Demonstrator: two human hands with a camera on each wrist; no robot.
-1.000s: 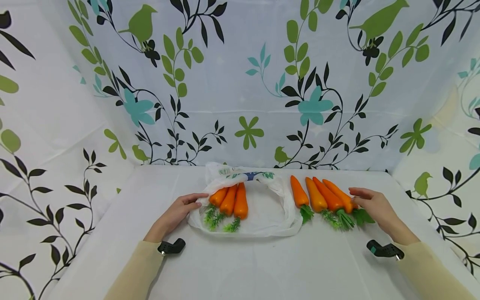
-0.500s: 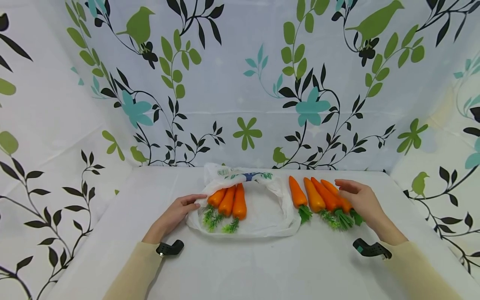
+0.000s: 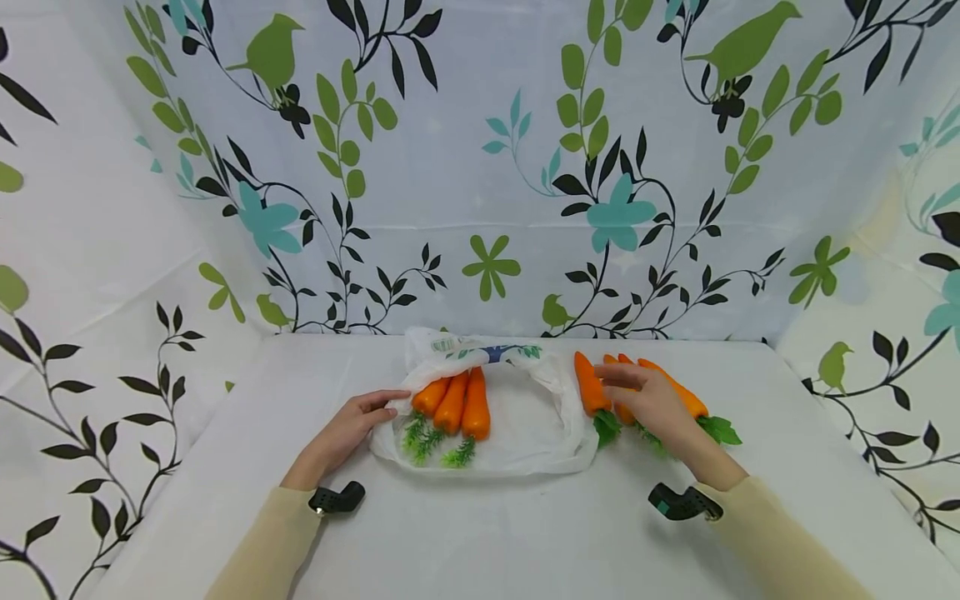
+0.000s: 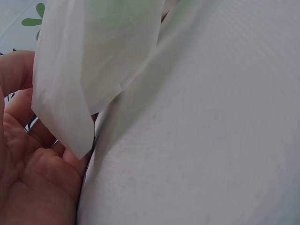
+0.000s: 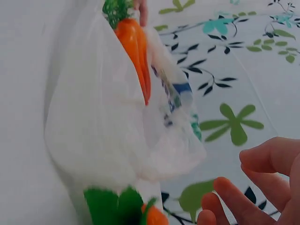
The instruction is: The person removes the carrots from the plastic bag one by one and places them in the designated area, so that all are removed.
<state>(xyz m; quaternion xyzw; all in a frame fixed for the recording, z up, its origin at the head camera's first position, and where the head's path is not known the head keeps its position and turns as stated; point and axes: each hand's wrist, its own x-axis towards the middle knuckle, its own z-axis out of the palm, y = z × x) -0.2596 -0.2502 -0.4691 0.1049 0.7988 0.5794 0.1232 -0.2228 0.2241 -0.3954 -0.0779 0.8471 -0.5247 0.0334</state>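
My left hand [image 3: 348,433] holds the left edge of a white plastic bag [image 3: 525,462], its fingers partly behind the plastic in the left wrist view. Three orange carrots [image 3: 452,404] with feathery green tops lie in the bag's opening. Right of the bag is a row of several more carrots, the leftmost carrot [image 3: 588,382] closest to the bag. Over this row hovers my right hand [image 3: 656,410], covering the middle carrots in the head view. Its fingers are loosely bent with nothing between them in the right wrist view, where the leafy carrot top [image 5: 112,206] shows below.
A white table [image 3: 487,542] carries the bag and carrots. Patterned cloth [image 3: 450,167] hangs behind and on both sides. A black wrist camera [image 3: 337,497] is strapped to the left wrist, another wrist camera [image 3: 684,502] to the right.
My right hand has moved left from beside the rightmost carrot to over the middle of the row. The left hand stays at the bag's edge.
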